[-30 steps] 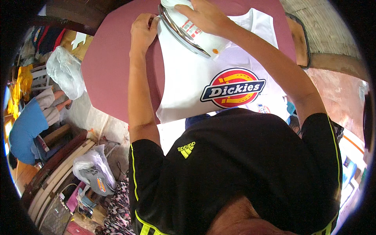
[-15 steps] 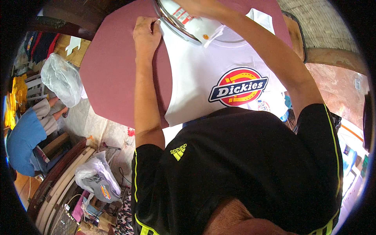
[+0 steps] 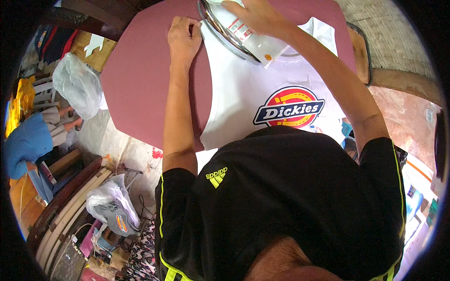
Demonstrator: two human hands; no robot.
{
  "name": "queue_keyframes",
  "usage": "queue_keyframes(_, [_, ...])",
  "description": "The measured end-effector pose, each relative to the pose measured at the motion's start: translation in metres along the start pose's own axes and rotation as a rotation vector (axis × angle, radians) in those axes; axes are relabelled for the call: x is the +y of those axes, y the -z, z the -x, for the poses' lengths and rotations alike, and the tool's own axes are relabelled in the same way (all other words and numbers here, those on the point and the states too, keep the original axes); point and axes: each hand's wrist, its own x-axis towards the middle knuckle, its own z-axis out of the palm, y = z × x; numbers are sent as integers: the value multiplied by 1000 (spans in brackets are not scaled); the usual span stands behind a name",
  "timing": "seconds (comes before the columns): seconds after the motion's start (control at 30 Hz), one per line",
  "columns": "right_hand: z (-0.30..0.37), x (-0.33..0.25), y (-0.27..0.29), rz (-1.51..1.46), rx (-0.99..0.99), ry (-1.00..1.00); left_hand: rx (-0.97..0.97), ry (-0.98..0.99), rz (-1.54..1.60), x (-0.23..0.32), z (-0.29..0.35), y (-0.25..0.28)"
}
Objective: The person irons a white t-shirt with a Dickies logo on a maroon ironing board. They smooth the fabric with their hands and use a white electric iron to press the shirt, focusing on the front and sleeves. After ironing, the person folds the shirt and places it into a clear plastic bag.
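A white sleeveless shirt with a red, yellow and dark blue print lies on a maroon padded board. My right hand grips a clothes iron from above, its handle mostly under my fingers. The iron has a white body and a shiny metal rim, and it rests on the shirt's upper left part, beside the neckline. Just left of it, my left hand is closed at the shirt's shoulder edge, thumb and fingers pinching the cloth there.
A clear plastic bag hangs beyond the board's left side. Another person in blue bends at the far left. Lower left stand stacked boards and a bag of folded garments. A wooden chair borders the right.
The iron and my right hand have slid a little right and toward me over the shirt. My left hand stays at the shoulder edge. The whole view has shifted slightly.
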Motion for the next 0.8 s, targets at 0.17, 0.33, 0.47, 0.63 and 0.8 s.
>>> queue_keyframes(0.17, [0, 2, 8, -5, -38, 67, -28, 22, -20, -3, -3, -3])
queue_keyframes(0.33, [31, -26, 38, -65, -208, -265, -25, 7, -90, -15, -3, -5])
queue_keyframes(0.47, [58, -14, 59, 132, -285, -79, -143, 130, -46, -13, -15, 1])
queue_keyframes(0.63, [69, -6, 69, 231, -336, 83, -322, 145, -42, -26, -33, 8])
queue_keyframes(0.8, [49, -7, 57, 288, -350, 239, -478, 321, 185, -53, -40, 5])
